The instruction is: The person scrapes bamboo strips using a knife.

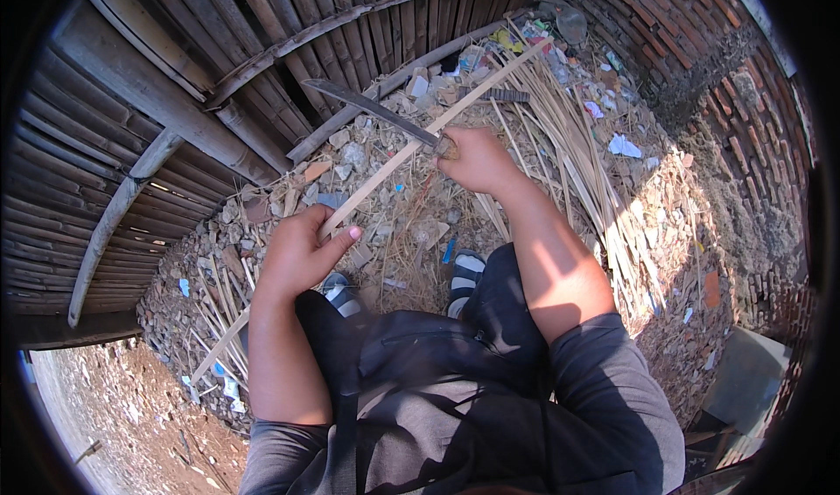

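My right hand (pixel 477 158) is closed round the handle of a machete (pixel 374 110), whose dark blade points to the upper left. The blade lies across a long pale bamboo strip (pixel 385 174), touching or nearly touching it close to the handle. My left hand (pixel 302 250) grips that strip lower down, with the thumb stretched along its near side. From there the strip slants up to the far right, over the rubble, and its other end shows below my left forearm.
A pile of split bamboo strips (pixel 582 163) lies to the right, with several more strips (pixel 223 320) at the left. Rubble and litter (pixel 420 233) cover the ground round my feet. A bamboo wall (pixel 289 40) stands ahead and left, a brick wall (pixel 744 136) at the right.
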Demonstrator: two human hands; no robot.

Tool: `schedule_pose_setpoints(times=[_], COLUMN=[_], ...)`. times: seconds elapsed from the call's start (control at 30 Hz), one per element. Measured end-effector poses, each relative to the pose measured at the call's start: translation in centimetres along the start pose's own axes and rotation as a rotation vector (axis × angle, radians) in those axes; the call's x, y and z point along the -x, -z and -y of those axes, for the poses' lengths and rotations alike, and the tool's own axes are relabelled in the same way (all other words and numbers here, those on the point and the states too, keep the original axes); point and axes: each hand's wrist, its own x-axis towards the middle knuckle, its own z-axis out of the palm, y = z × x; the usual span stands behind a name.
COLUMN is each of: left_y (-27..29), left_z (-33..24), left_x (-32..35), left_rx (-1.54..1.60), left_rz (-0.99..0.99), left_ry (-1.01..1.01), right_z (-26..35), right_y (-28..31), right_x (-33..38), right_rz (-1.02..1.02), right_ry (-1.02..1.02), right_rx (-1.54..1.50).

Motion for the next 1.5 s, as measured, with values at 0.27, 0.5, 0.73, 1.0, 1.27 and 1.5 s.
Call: schedule_pose_setpoints(times=[0.27,0.5,0.73,1.0,1.27,1.5], left_y=[0.1,0.3,0.3,0.2,0.1,0.2], left_z=[-0.3,-0.8,-0.5,-0.5,-0.3,-0.4], left_x=[0.0,0.0,-0.1,-0.1,0.0,0.0], left_rx=[-0.083,-0.138,-0.150,-0.164,-0.161,-0.175], left_rz=[-0.028,-0.079,-0.065,-0.051,-0.057,-0.042], left_ry=[-0.006,-0.032,-0.011,-0.008,-0.045,-0.029], right_z=[2.3,0.6,2.1,1.5,1.5,2.1], right_y=[-0.2,-0.1,-0.9,-0.6,-0.2,0.1], right_x=[0.5,0.2,0.7,0.6,0.4,0.5], right_rz=[0.178,0.050,0.135,0.116,0.147,0.176], right_ry=[0.048,-0.031,0.098,0.079,0.011,0.002], right_rx=[0.151,0.087,0.146,0.122,0.132,0.149])
